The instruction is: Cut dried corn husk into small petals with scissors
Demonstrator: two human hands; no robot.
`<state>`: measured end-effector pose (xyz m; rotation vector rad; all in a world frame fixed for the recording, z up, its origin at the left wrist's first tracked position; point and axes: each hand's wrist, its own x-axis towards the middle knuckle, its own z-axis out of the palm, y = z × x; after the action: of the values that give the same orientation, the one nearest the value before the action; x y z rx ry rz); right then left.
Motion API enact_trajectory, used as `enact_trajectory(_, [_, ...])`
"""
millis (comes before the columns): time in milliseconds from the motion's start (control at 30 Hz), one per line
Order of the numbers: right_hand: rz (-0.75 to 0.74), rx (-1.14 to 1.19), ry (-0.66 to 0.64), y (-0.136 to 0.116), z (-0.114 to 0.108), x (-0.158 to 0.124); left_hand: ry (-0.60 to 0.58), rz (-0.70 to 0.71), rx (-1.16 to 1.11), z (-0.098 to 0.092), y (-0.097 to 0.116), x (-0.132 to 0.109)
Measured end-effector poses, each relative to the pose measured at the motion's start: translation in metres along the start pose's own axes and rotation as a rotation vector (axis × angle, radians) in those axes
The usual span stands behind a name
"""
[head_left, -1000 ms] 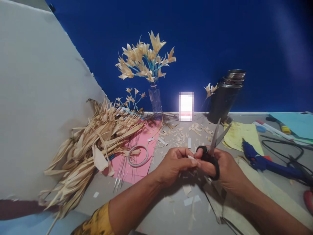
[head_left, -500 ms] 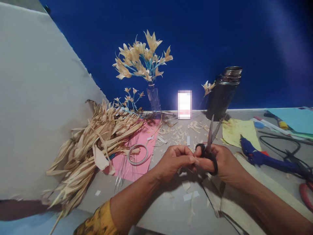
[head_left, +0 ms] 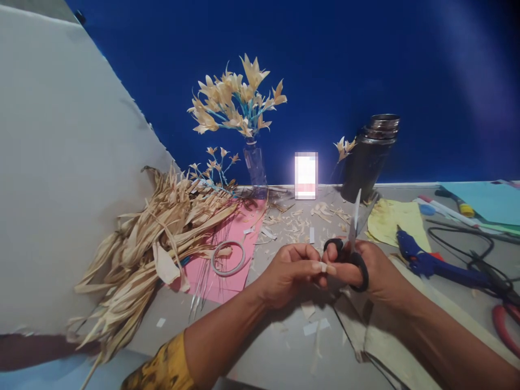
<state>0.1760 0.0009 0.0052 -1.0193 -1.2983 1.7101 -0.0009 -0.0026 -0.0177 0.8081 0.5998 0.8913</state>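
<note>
My left hand [head_left: 290, 271] is closed in a pinch on a small pale piece of husk [head_left: 324, 267]. Scissors with black handles [head_left: 359, 271] hang on the fingers of my right hand [head_left: 374, 265], blades pointing up and away from me. The thumb and fingertip of that same hand meet the left fingertips at the small piece, most of which the fingers hide. Husk scraps [head_left: 292, 225] lie scattered on the table just beyond both hands.
Dried corn husks [head_left: 162, 233] are heaped at left beside pink paper [head_left: 244, 276] with a ring-shaped roll [head_left: 228, 273]. Behind stand husk flowers [head_left: 231, 92] in a bottle [head_left: 255, 168], a lit phone [head_left: 306, 176] and a dark flask [head_left: 368, 162]. A blue glue gun [head_left: 439, 265] lies right.
The scissor blades have come together and turned slightly. Both hands stay fingertip to fingertip, and more of the pale piece shows between them. The camera view has shifted slightly.
</note>
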Motion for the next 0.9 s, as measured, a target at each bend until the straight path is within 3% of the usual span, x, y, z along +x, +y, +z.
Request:
enact_trajectory(267, [0.04,0.128,-0.004,-0.001,0.004,-0.002,-0.107,-0.043,-0.245,0.0,-0.001,0.0])
enact_trajectory(500, [-0.016,0.059,0.07,0.005,-0.001,0.004,0.134,-0.016,0.0,0.004,-0.002,0.002])
enact_trajectory(667, [-0.015,0.107,0.007,0.005,0.002,0.005,0.097,-0.03,0.024,0.003,-0.003,0.001])
enact_trajectory(733, [-0.024,0.179,-0.016,0.003,0.004,0.006,0.074,-0.009,0.035,0.005,0.004,-0.001])
enact_trajectory(900, [-0.117,0.313,0.202,0.003,0.001,0.017,0.159,0.06,0.127,0.017,0.058,-0.004])
